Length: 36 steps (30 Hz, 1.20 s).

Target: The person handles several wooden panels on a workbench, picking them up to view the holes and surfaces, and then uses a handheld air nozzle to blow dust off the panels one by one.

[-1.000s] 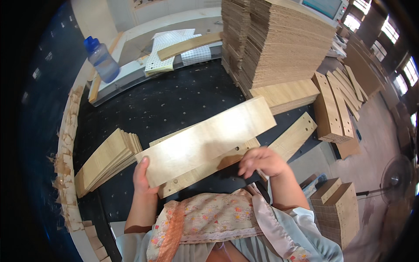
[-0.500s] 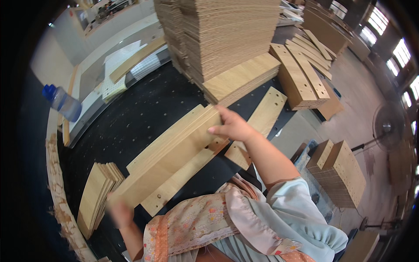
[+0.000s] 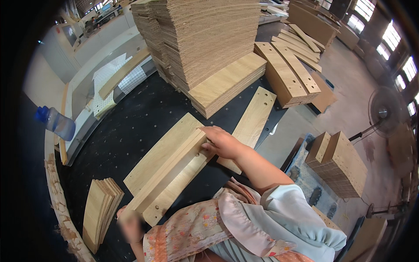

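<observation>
Between my hands a bundle of narrow wooden boards (image 3: 163, 174) is held on its long edge. My left hand (image 3: 132, 226), partly blurred, closes around the near-left end. At the far-right end, the fingers of my right hand (image 3: 221, 142) wrap over the top with the thumb on the side facing me. Under and in front of the bundle lies a wooden board with drilled holes (image 3: 180, 188). Just behind it a plain board (image 3: 159, 150) lies flat on the black table (image 3: 118, 131). Whether the bundle's lower edge touches the drilled board cannot be told.
A tall stack of boards (image 3: 214, 41) rises at the back, with a shorter pile (image 3: 229, 81) before it. Another drilled board (image 3: 253, 118) lies right of my hand. Several boards lean at left (image 3: 101, 209). A blue-capped bottle (image 3: 56, 122) and a fan (image 3: 383, 112) flank the table.
The bundle has come lower and nearer to me, tipping more upright on its edge. Both hands moved with it, still gripping its ends. More of the flat board behind shows, and the view has shifted.
</observation>
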{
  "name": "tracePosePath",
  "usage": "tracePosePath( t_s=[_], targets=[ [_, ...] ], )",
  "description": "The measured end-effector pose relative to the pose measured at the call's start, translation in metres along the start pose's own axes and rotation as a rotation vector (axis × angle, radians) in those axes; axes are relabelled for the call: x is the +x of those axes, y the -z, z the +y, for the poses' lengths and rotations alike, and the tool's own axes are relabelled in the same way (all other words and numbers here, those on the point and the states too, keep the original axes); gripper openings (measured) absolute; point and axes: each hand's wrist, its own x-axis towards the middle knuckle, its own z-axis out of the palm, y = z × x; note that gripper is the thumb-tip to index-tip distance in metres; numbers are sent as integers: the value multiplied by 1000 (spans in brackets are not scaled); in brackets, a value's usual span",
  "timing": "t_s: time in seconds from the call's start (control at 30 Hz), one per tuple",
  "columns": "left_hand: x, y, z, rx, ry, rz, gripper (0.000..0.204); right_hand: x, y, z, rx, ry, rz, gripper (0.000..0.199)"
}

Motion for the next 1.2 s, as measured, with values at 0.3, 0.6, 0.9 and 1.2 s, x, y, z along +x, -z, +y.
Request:
tracePosePath(
  t_s=[0.3, 0.6, 0.9, 1.2],
  targets=[
    [-7, 13, -13, 327, -36, -95, 27, 1, 0, -2, -27, -56, -4, 48],
    [20, 23, 6, -179, 284, 13, 52, 41, 41, -26, 469, -552, -198, 30],
    [4, 15, 34, -127, 453, -231, 54, 14, 38, -19, 718, -705, -225, 23],
    [14, 13, 73, 448, 554, -206, 54, -12, 15, -29, 761, -694, -109, 24]
  ],
)
